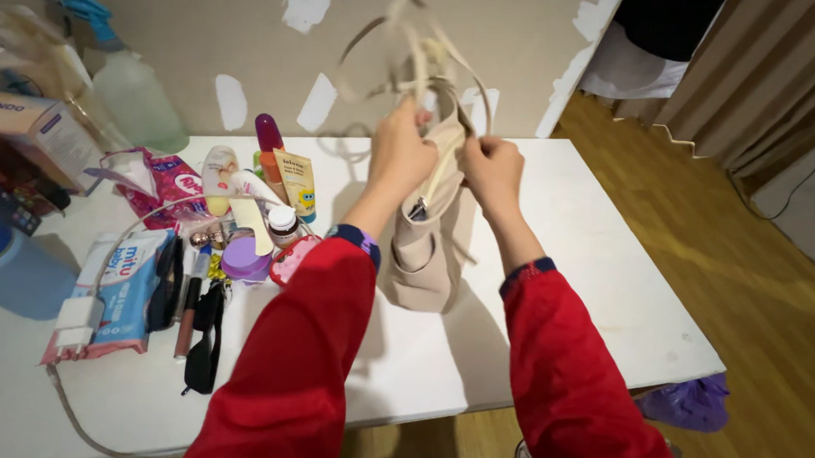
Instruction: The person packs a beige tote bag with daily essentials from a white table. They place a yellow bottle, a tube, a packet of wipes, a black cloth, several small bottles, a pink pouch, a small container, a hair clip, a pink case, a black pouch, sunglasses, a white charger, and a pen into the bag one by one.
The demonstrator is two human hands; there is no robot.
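Note:
A beige fabric handbag stands upright on the white table, its long straps looping up blurred above it. My left hand grips the bag's top edge on the left side of the opening. My right hand pinches the top edge on the right side, close to the zipper. Both arms wear red sleeves with dark cuffs. The bag's inside is hidden.
Left of the bag lies a heap of toiletries: tubes and small bottles, a purple jar, a wet-wipes pack, black sunglasses, a white charger with cable. A spray bottle and a blue cup stand far left. Wooden floor lies right.

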